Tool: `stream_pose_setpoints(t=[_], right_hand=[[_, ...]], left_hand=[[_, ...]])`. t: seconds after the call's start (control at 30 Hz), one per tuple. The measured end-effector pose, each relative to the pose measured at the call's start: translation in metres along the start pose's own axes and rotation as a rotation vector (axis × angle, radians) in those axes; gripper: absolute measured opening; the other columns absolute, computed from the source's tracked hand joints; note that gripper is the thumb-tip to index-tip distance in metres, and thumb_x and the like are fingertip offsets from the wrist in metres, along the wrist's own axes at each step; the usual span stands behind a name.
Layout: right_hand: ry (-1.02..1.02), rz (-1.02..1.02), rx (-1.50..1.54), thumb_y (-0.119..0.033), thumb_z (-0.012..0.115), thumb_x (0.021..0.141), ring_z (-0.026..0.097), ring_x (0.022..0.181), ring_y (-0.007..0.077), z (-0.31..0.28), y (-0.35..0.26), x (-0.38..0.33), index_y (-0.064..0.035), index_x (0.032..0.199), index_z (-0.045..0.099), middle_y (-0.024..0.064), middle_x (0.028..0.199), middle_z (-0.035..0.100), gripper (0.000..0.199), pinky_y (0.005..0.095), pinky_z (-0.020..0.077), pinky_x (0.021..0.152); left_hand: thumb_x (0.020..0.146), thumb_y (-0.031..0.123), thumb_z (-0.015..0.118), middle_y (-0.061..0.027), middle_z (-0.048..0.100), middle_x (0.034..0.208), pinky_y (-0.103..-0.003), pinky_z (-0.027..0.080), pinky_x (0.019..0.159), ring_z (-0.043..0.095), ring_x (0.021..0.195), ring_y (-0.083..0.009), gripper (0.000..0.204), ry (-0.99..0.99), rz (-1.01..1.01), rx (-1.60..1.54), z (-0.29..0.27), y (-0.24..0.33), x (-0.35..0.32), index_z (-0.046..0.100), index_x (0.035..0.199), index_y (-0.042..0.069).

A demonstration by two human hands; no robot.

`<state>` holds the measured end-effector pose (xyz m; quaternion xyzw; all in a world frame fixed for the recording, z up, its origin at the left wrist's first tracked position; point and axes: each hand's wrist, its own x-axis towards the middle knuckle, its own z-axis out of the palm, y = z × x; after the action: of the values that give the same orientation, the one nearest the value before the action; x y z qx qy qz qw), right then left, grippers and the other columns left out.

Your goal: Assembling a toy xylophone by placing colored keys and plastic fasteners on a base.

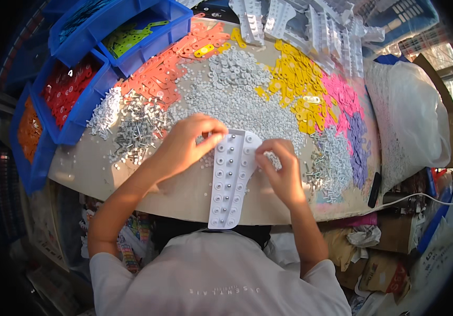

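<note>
From my remote seat I see a white plastic tray (227,179) on the desk (184,200), long and narrow, flaring into a curved wing at its far right. Pale rings line both sides, and small shiny metal tips run down its middle channel. The left hand (187,142) has thumb and forefinger drawn close at the tray's far left corner; the right hand (283,171) has its fingertips gathered beside the wing. I cannot tell whether either pinches anything.

The tray's narrow end reaches the desk's near edge, just ahead of the person. I have plain desk surface on both sides of that end. Directly beyond the tray, a broad spread of small pale pieces (237,110) crowds its far end. Left of it lie metal rivets (139,121), then blue bins (74,134); beyond its right, yellow strips (295,73).
</note>
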<state>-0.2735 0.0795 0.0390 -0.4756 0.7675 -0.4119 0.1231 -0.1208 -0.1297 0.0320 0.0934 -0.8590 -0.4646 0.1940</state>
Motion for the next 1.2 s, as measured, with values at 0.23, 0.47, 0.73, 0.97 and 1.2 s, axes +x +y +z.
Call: stream_pose_setpoints(t=[0.23,0.47,0.73,0.97,1.2], right_hand=[[-0.084,0.127,0.063,-0.003,0.069,0.087,0.060,0.096,0.0249,0.015,-0.011,-0.039,-0.0007,0.095,0.069,0.0092,0.096,0.067,0.009,0.0348,0.0469,0.088],[-0.053,0.080,0.020,-0.004,0.069,0.088,0.061,0.090,0.0272,0.031,-0.007,-0.043,-0.0013,0.095,0.068,0.0108,0.092,0.064,0.007,0.0356,0.0487,0.082],[0.116,-0.079,-0.146,-0.001,0.073,0.083,0.058,0.088,0.0291,0.047,0.003,-0.057,-0.0034,0.094,0.067,0.0097,0.091,0.061,0.013,0.0392,0.0480,0.078],[0.162,-0.266,-0.367,0.000,0.076,0.078,0.058,0.088,0.0294,0.047,0.000,-0.056,-0.0058,0.093,0.069,0.0083,0.092,0.062,0.017,0.0400,0.0480,0.077],[0.161,-0.151,-0.105,0.003,0.072,0.080,0.058,0.087,0.0295,0.049,0.016,-0.060,-0.0035,0.093,0.065,0.0101,0.093,0.062,0.016,0.0400,0.0485,0.076]], left_hand=[[0.084,0.005,0.074,-0.0071,0.067,0.091,-0.036,0.050,0.081,0.062,0.090,-0.0246,0.011,-0.078,0.031,-0.032,0.027,0.002,-0.053,0.072,0.095,0.003],[0.087,0.010,0.073,-0.0066,0.064,0.090,-0.037,0.051,0.071,0.063,0.080,-0.0246,0.010,-0.011,-0.066,-0.022,0.048,0.000,-0.063,0.071,0.095,0.006],[0.084,0.010,0.076,-0.0054,0.065,0.087,-0.035,0.051,0.062,0.064,0.074,-0.0237,0.010,0.120,-0.021,0.088,0.054,0.003,-0.069,0.070,0.091,0.006],[0.083,0.019,0.077,-0.0063,0.065,0.076,-0.040,0.049,0.057,0.062,0.066,-0.0250,0.013,0.088,0.203,0.275,0.043,-0.001,-0.062,0.072,0.090,0.008],[0.093,0.017,0.068,-0.0099,0.068,0.095,-0.040,0.053,0.077,0.067,0.091,-0.0301,0.013,0.203,0.000,0.413,-0.006,-0.043,0.057,0.071,0.099,0.007]])
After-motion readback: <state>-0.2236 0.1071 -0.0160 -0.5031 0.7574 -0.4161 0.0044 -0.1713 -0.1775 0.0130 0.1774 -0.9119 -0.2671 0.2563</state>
